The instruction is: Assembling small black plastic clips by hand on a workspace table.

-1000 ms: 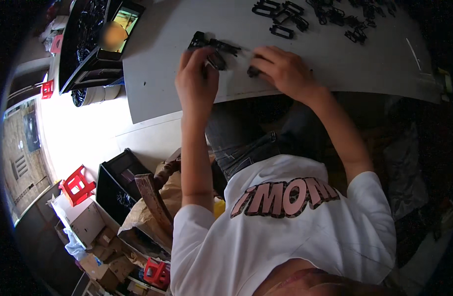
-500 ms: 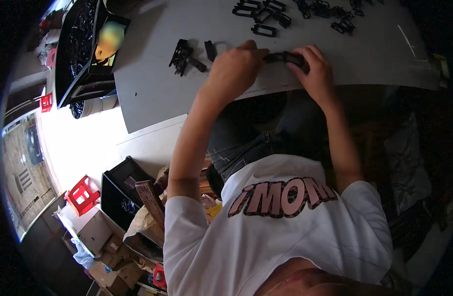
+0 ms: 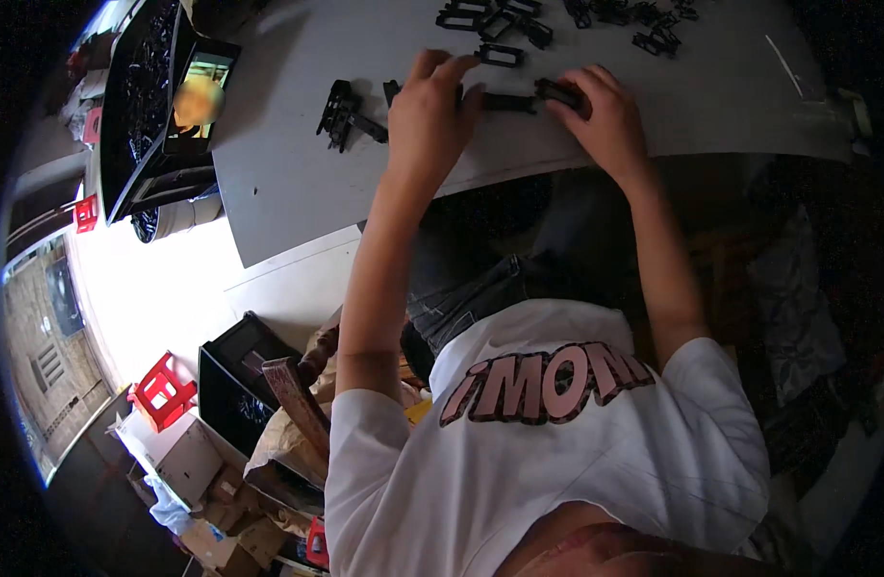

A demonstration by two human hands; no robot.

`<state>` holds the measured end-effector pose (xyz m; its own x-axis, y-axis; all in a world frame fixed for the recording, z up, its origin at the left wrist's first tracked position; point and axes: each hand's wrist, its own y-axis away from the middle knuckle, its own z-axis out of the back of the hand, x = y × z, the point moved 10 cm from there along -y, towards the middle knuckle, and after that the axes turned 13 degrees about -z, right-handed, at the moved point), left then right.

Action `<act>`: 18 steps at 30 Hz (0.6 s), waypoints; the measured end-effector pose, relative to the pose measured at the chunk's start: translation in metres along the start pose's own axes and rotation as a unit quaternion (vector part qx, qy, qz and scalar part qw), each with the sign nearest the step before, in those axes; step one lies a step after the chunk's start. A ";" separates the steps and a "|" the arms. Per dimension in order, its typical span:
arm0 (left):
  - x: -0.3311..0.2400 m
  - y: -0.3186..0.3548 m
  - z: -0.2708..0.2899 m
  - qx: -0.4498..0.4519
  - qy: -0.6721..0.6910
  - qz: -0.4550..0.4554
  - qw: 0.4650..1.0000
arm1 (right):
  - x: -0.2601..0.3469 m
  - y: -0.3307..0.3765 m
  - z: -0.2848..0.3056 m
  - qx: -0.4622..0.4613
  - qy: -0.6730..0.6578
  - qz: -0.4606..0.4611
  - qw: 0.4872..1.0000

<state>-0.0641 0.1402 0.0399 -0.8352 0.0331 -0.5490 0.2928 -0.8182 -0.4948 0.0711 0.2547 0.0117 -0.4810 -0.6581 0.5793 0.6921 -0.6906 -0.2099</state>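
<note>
My right hand (image 3: 601,120) pinches a small black rectangular plastic frame (image 3: 560,93) between thumb and fingers, just above the grey table. My left hand (image 3: 430,115) is to its left, its thumb and forefinger parted and curved. Between the hands is a narrow black strip (image 3: 509,103); its left end meets my left thumb, and its right end reaches close to the frame. Whether the strip is joined to the frame I cannot tell. Left of my left hand lies a black plastic assembly (image 3: 344,117). A small black piece (image 3: 392,91) shows partly behind that hand.
Several black frames (image 3: 501,55) lie on the grey table (image 3: 288,173) beyond my hands, with more black parts (image 3: 658,40) to the right. At left, a phone (image 3: 200,96) leans by a black bin (image 3: 144,87) of dark parts. A red stool (image 3: 163,392) stands lower left.
My left hand has drawn back leftward, and its pinched fingers have parted. The black strip shows more fully between the hands. My right hand still holds the frame, now turned slightly.
</note>
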 end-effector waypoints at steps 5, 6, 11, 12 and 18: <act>0.004 -0.031 -0.022 0.044 -0.111 -0.014 0.993 | -0.003 -0.008 -0.002 -0.007 0.004 -0.004 1.000; 0.005 -0.034 -0.026 0.062 -0.144 -0.010 0.988 | -0.003 -0.006 -0.001 -0.014 0.018 -0.003 1.000; 0.009 -0.033 -0.014 0.023 -0.087 -0.020 0.996 | -0.013 -0.005 0.014 -0.051 0.025 0.027 0.998; 0.011 -0.031 -0.014 0.024 -0.085 -0.022 0.996 | -0.020 -0.013 0.015 -0.040 0.002 0.007 0.999; -0.004 -0.020 -0.024 0.051 -0.003 -0.015 0.999 | 0.001 -0.071 0.001 -0.039 -0.019 -0.024 0.999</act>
<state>-0.0557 0.1701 0.0360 -0.8455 0.0563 -0.5310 0.2181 -0.8712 -0.4397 0.0222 0.3041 0.0282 -0.4913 -0.6125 0.6193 0.6241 -0.7435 -0.2402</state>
